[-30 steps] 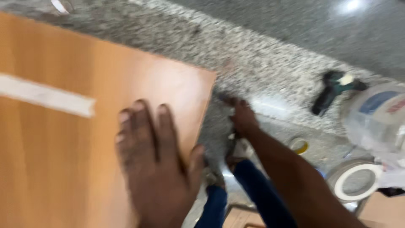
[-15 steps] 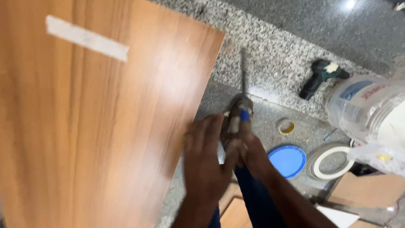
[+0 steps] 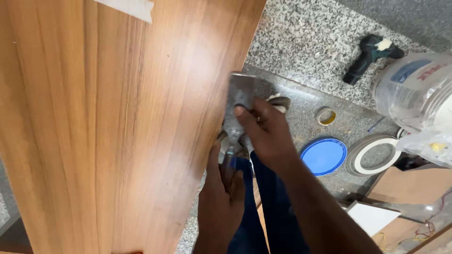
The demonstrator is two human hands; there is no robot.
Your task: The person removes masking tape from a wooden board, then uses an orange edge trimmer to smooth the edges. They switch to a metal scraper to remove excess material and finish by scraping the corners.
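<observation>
left hand point(image 3: 221, 197) grips the handle of a flat steel-bladed scraper point(image 3: 238, 106) beside the brown wood-grain laminate board point(image 3: 117, 122), right hand point(image 3: 266, 134) fingers pressing its blade.

The left hand point(image 3: 221, 197) came up from the bottom of the view, palm turned inward, thumb lying along the upper side and fingers curled shut around a handle low in the frame. Its wrist was straight, and the forearm ran down out of view. The right hand point(image 3: 263, 134) sat above and to the right of it, back facing the camera, thumb pressed flat forward with the nail showing, the other fingers bent under. The right forearm stretched bare from the lower right corner, crossing over both legs. The two hands were close together, nearly touching.
</observation>
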